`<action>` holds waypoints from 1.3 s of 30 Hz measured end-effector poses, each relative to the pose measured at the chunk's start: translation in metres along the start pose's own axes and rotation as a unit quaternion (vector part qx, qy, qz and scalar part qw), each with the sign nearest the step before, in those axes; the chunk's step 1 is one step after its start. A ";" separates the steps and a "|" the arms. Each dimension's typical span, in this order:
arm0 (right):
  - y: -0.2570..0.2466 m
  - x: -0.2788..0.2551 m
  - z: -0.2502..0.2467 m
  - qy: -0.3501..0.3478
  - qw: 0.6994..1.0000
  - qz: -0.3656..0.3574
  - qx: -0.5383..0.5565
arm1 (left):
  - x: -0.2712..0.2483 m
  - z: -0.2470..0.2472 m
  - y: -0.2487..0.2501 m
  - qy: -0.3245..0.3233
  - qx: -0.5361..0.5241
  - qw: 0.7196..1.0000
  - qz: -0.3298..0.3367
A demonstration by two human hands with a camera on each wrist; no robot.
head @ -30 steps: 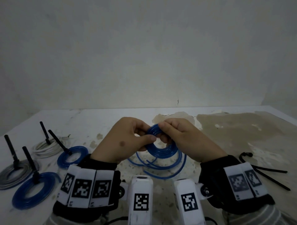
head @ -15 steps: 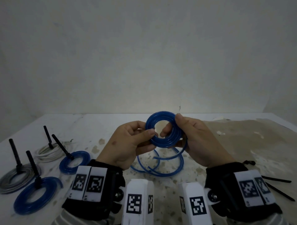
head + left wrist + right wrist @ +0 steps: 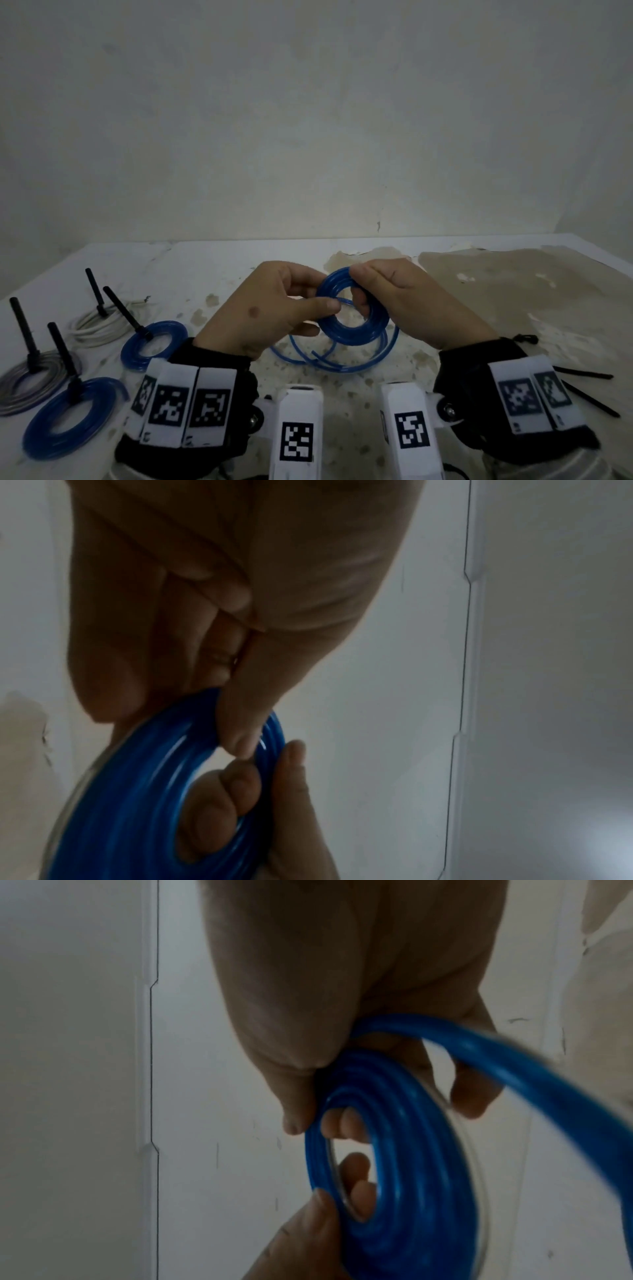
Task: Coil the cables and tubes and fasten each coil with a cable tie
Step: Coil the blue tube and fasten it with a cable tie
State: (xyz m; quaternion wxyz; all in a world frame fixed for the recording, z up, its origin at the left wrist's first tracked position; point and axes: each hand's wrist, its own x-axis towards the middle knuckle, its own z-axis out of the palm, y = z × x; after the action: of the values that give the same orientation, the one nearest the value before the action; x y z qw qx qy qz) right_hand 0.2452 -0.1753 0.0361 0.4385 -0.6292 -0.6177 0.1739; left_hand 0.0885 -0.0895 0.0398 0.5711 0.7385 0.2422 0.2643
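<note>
A blue tube coil [image 3: 356, 329] is held upright above the table between both hands. My left hand [image 3: 274, 308] pinches its left rim with thumb and fingers; the left wrist view shows the coil [image 3: 137, 791] under that thumb. My right hand [image 3: 404, 301] grips the top and right rim, fingers hooked through the ring, as the right wrist view shows on the coil [image 3: 404, 1164]. Loose loops of the same tube [image 3: 342, 359] hang down onto the table. Spare black cable ties [image 3: 589, 387] lie at the right.
At the left of the stained white table [image 3: 513, 301] lie tied coils, each with a black tie standing up: a small blue one [image 3: 154, 342], a large blue one [image 3: 72, 418], a white cable [image 3: 99, 322] and a grey cable [image 3: 30, 380]. A bare wall stands behind.
The coil first rose, then came back down and tilted a little. The right hand shifted its grip to the coil's top. The loose loops below have shortened slightly.
</note>
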 end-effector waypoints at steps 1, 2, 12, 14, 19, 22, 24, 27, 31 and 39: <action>-0.001 0.000 0.001 -0.005 1.000 0.001 0.009 | 0.000 0.000 0.000 0.000 0.010 1.000 0.006; -0.002 0.000 0.001 -0.006 1.000 0.004 0.029 | -0.001 0.000 0.000 0.000 0.013 1.000 0.010; 0.001 0.001 0.000 0.038 0.967 0.032 0.250 | 0.007 0.003 -0.003 0.048 -0.195 0.980 -0.008; 0.000 0.002 0.002 0.041 0.964 0.023 0.263 | 0.006 0.006 -0.003 0.045 -0.227 0.973 -0.012; -0.003 0.002 0.003 0.058 0.958 0.033 0.277 | 0.008 0.013 -0.003 0.071 -0.254 0.965 -0.011; -0.005 0.002 0.004 0.074 0.967 0.034 0.243 | 0.010 0.018 -0.004 0.088 -0.260 0.962 -0.016; -0.005 0.004 0.003 0.088 0.966 0.040 0.241 | 0.010 0.021 -0.005 0.097 -0.270 0.958 -0.017; -0.003 0.005 0.003 0.111 0.954 0.054 0.274 | 0.010 0.024 -0.004 0.093 -0.293 0.951 -0.018; -0.002 0.004 0.002 0.094 0.953 0.062 0.281 | 0.010 0.024 -0.005 0.085 -0.315 0.945 -0.025; -0.003 -0.001 -0.010 0.060 0.955 0.010 0.291 | 0.007 0.023 0.001 0.044 -0.352 0.934 -0.031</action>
State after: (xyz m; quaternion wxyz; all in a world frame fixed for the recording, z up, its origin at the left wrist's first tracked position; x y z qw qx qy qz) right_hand 0.2504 -0.1799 0.0436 0.6373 -0.4898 -0.5065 0.3121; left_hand 0.1092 -0.1012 0.0364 0.7914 0.4697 0.1809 0.3468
